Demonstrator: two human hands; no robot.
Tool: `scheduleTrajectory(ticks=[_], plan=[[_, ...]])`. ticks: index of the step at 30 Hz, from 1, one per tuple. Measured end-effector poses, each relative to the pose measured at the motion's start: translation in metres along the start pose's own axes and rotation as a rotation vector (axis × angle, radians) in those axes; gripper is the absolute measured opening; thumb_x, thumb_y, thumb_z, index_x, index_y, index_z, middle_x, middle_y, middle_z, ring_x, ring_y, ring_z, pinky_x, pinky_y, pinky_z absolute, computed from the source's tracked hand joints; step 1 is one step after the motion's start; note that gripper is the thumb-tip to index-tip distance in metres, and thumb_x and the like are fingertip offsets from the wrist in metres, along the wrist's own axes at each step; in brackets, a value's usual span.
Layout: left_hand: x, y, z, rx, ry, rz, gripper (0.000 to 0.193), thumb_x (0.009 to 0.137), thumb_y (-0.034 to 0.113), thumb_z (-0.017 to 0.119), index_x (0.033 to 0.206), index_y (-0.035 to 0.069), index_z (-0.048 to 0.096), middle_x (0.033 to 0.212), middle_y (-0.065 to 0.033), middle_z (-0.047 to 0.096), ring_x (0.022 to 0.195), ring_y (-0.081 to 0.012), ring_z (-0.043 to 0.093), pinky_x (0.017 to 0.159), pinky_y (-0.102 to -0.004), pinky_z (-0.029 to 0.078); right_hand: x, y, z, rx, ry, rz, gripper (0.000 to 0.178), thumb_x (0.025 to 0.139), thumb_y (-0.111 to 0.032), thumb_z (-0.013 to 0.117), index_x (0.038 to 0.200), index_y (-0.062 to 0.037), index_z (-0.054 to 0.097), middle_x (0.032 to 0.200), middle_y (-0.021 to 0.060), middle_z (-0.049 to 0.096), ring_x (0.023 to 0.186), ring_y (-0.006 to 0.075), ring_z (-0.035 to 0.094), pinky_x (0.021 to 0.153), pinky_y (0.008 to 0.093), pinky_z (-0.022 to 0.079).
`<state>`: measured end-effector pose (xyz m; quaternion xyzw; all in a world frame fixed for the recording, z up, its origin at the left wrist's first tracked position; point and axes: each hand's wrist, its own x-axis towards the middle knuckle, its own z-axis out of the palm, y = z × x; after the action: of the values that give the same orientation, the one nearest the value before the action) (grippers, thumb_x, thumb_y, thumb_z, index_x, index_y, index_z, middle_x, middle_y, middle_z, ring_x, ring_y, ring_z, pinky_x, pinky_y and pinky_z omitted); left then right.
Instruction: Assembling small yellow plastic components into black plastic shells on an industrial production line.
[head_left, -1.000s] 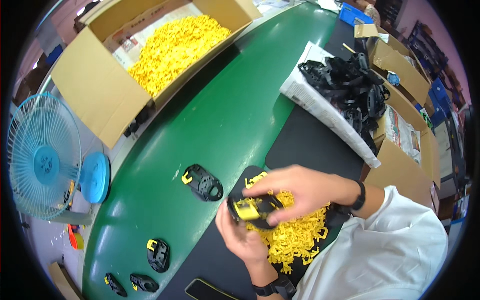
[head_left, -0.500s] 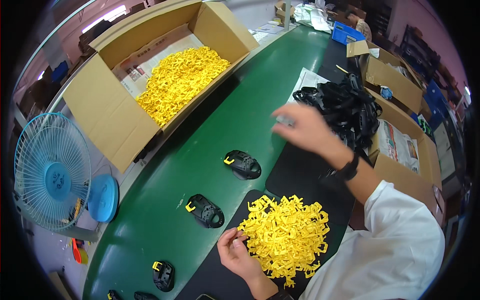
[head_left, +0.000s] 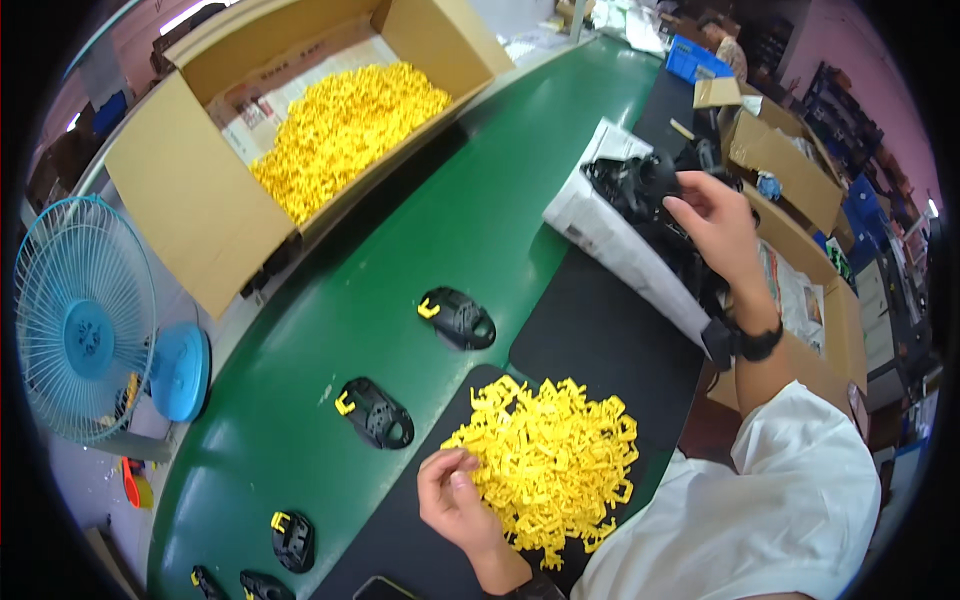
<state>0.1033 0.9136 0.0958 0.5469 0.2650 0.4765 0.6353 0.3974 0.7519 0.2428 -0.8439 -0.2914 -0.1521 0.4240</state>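
Note:
A heap of small yellow plastic clips (head_left: 560,460) lies on the black mat in front of me. My left hand (head_left: 458,505) rests at the heap's left edge, fingers curled toward the thumb; whether a clip is between them is hidden. Farther off to the right, my right hand (head_left: 722,228) is closed at a pile of black plastic parts (head_left: 625,190), thumb and fingers around one of them. Under that pile a printed paper sheet (head_left: 620,265) has its near edge raised. Black shells with yellow clips fitted, such as this one (head_left: 457,318) and another (head_left: 376,412), stand along the green belt.
A large carton (head_left: 180,210) of yellow clips stands beyond the green belt (head_left: 360,300). At left is a blue fan (head_left: 88,335). Open cartons (head_left: 785,165) line the right side. A blue bin (head_left: 695,60) and another person (head_left: 728,50) are at the far end.
My right hand has moved right onto the black parts, closing there. The paper's near edge has risen. The left hand stays by the clips; the whole view has shifted slightly.

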Motion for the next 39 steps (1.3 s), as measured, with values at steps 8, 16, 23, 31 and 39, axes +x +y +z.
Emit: scheduleTrajectory(ticks=[8, 16, 23, 31, 39], plan=[[-0.014, 0.018, 0.037, -0.485, -0.203, -0.106, 0.134, 0.058, 0.047, 0.092, 0.154, 0.007, 0.007, 0.144, -0.0289, 0.038, 0.13, -0.0365, 0.046, 0.107, -0.0459, 0.039, -0.144, -0.076, 0.066, 1.411, -1.098, 0.562, 0.029, 0.09, 0.001, 0.066, 0.116, 0.0024, 0.053, 0.101, 0.0029, 0.059, 0.095, 0.0082, 0.058, 0.079, 0.0245, 0.05], [-0.005, 0.014, 0.009, -0.374, -0.107, -0.04, 0.108, 0.079, 0.078, 0.051, 0.146, -0.001, 0.022, 0.111, -0.0199, 0.057, 0.096, -0.0277, 0.062, 0.089, -0.041, 0.052, -0.125, -0.03, 0.089, 0.033, -0.589, -0.484, 0.022, 0.077, -0.006, 0.065, 0.098, -0.0107, 0.067, 0.095, 0.0051, 0.068, 0.082, 0.023, 0.068, 0.069, 0.0346, 0.056], [-0.001, 0.008, 0.008, -0.62, -0.195, -0.21, 0.105, 0.083, 0.084, 0.026, 0.154, 0.007, 0.01, 0.098, -0.0224, 0.064, 0.085, -0.033, 0.065, 0.08, -0.0447, 0.054, -0.106, 0.008, 0.099, -0.073, -0.916, -0.664, 0.031, 0.076, -0.006, 0.066, 0.107, -0.0114, 0.068, 0.11, 0.0021, 0.067, 0.097, 0.021, 0.065, 0.084, 0.0361, 0.053], [-0.003, 0.01, 0.006, -0.543, -0.254, -0.249, 0.099, 0.083, 0.077, 0.045, 0.149, 0.006, 0.021, 0.136, -0.0254, 0.046, 0.118, -0.0386, 0.055, 0.091, -0.0492, 0.052, -0.107, 0.009, 0.098, -0.126, -0.957, -0.507, 0.015, 0.083, -0.015, 0.066, 0.097, -0.011, 0.07, 0.105, 0.0034, 0.066, 0.092, 0.0229, 0.064, 0.083, 0.035, 0.053], [-0.003, 0.007, 0.007, -0.513, -0.311, -0.208, 0.094, 0.084, 0.072, 0.048, 0.143, 0.0, 0.03, 0.13, -0.0228, 0.049, 0.117, -0.0366, 0.055, 0.09, -0.046, 0.053, -0.108, 0.011, 0.096, -0.058, -0.899, -0.566, 0.012, 0.082, -0.012, 0.064, 0.092, -0.0087, 0.067, 0.097, 0.001, 0.066, 0.09, 0.0224, 0.063, 0.081, 0.0339, 0.052]])
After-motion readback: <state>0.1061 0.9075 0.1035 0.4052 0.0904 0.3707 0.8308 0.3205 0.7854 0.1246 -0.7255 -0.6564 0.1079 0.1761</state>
